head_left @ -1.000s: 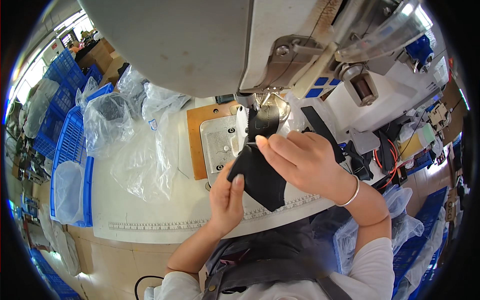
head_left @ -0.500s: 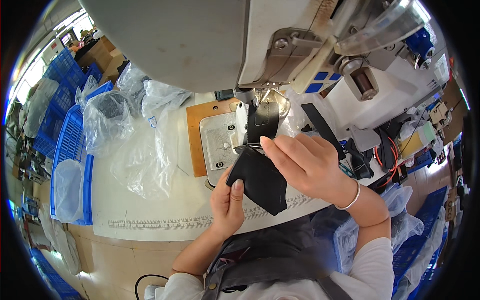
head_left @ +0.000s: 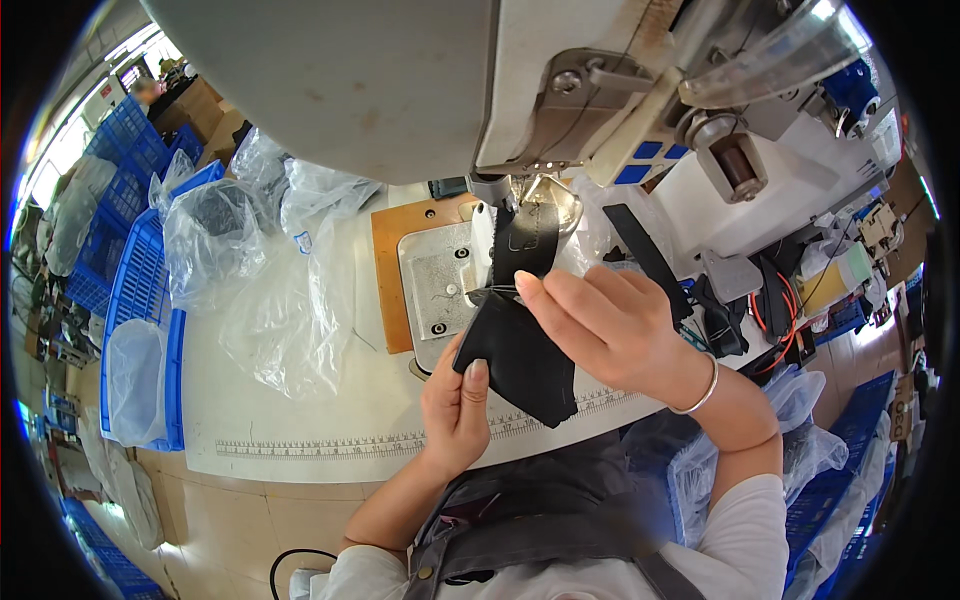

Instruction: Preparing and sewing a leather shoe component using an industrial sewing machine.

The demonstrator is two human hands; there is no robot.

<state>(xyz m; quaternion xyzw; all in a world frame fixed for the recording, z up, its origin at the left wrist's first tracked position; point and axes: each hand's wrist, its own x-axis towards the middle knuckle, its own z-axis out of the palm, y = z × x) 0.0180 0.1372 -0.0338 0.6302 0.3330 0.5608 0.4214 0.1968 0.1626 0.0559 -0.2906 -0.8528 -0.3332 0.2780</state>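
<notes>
Black piece [head_left: 520, 365]: one, dark, angular, held between both hands over the middle of the table's near edge, in front of the sewing machine [head_left: 340, 80].

Left hand [head_left: 455, 410]: fingers closed on the left side of the black piece, thumb on top.

Right hand [head_left: 605, 330]: above the far right part of the black piece; fingers curled, thumb and forefinger drawn together at the end of a thin pale item [head_left: 500, 290], too small to identify. Bracelet [head_left: 705, 385] on the wrist.

Table [head_left: 230, 410]: pale, curved near edge, printed ruler strip [head_left: 330, 447] along it.

Sewing machine: its head overhangs the table and hides most of the far edge. Thread spool [head_left: 738, 170] on its right side.

Black strip [head_left: 527, 235]: beneath the needle area, just beyond the black piece.

Metal plate [head_left: 425, 262]: on an orange-brown board [head_left: 388, 290], left of the black strip.

Clear plastic bags [head_left: 215, 250]: crumpled, over the table's left part.

Blue basket [head_left: 175, 390]: at the table's left edge.

Narrow black strip [head_left: 640, 250]: right of the needle area, lower end behind the right hand.

Orange-red cable [head_left: 788, 325]: near the table's right edge.
</notes>
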